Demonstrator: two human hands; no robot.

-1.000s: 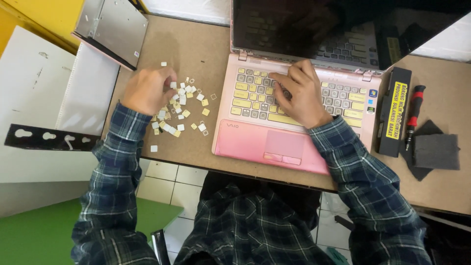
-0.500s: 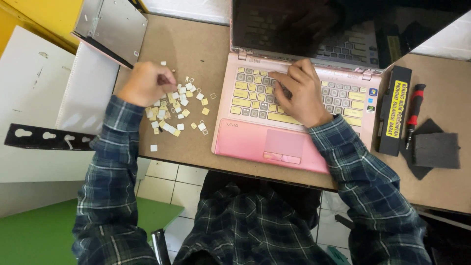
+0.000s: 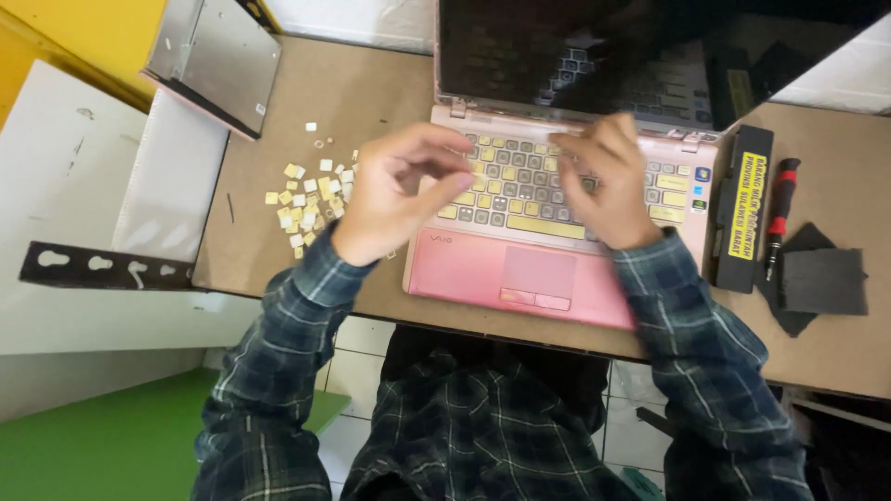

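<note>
While the left hand [image 3: 399,190] hovers mid-frame, fingers pinched, contents too small to tell, and the right hand [image 3: 603,181] curls empty on the pink laptop's keyboard [image 3: 520,186], better seat each keycap [image 3: 306,199] squarely, pressing gently

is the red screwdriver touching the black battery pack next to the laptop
Apart. The head view shows a strip of brown desk between the screwdriver and the battery pack along their whole length.

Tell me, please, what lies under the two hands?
Under the left hand and right hand is the pink laptop's keyboard, with pale and dark keys. The keys directly beneath the hands are covered.
</note>
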